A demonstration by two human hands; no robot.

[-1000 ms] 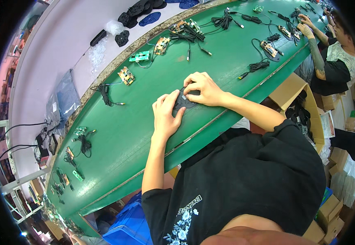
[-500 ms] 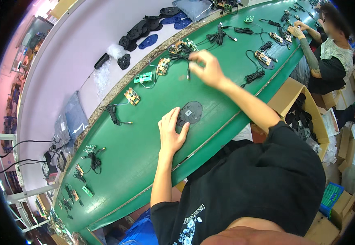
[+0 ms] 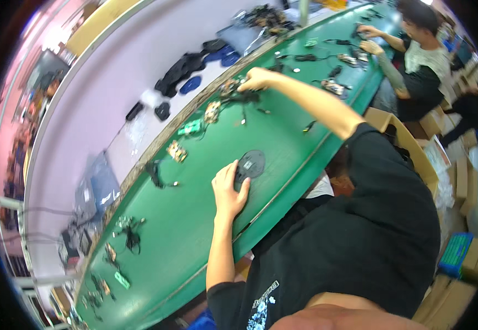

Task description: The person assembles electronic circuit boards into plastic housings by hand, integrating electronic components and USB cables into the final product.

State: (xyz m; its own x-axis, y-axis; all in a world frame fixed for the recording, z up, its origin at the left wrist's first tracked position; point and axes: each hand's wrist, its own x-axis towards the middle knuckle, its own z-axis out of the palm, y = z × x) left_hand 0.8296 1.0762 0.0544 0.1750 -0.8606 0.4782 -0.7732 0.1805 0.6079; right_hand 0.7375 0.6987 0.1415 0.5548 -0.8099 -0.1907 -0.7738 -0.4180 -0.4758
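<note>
My left hand [image 3: 230, 190] rests on the green bench, thumb and fingers about the near end of a dark oval plastic housing part [image 3: 251, 163]. That part lies flat, with a small pale square in its middle. Stretched out to the far side of the bench, my right hand [image 3: 257, 79] has its fingers bent together at a circuit board [image 3: 229, 86] and a bundle of black cable [image 3: 243, 98]. Blur hides what exactly lies between those fingertips. Closer to me are a tan board [image 3: 212, 111], a green board [image 3: 190, 127] and another tan board [image 3: 177, 151].
More boards with cables [image 3: 130, 234] lie toward the left end. Dark and blue plastic shells [image 3: 191, 84] sit on the ledge beyond the bench. At the right, a co-worker's hands [image 3: 372, 48] work at the same bench, near an open carton [image 3: 379, 118].
My right hand has moved farther away and to the left, down to the boards and cables, its fingers closing. My left hand stays at the housing part. The whole view has shifted slightly.
</note>
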